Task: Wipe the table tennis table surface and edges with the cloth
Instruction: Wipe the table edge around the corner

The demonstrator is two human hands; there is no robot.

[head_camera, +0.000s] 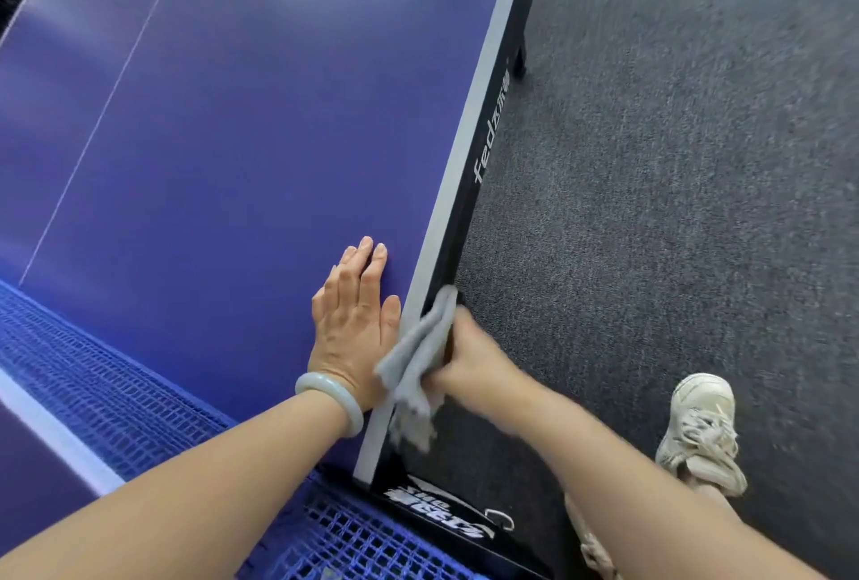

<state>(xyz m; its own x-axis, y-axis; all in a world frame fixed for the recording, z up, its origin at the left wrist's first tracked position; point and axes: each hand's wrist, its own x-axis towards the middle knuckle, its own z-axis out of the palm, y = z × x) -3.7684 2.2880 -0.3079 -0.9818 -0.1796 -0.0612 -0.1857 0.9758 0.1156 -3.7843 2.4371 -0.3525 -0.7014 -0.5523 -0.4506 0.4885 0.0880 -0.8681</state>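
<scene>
The blue table tennis table (241, 123) fills the left of the view, with a grey line along its side and a black side edge (483, 161) bearing white lettering. My left hand (355, 319) lies flat on the blue top beside that edge, fingers straight, a pale bangle on the wrist. My right hand (469, 358) grips a grey cloth (418, 361) and presses it against the black side edge; the cloth's loose end hangs down over the grey line.
The blue net (107, 398) crosses the lower left, and its black post clamp (446, 519) sits at the table's corner near my arms. Dark grey carpet (674, 161) covers the floor on the right. My pale sneaker (702, 430) stands there. A table leg (520, 58) shows farther off.
</scene>
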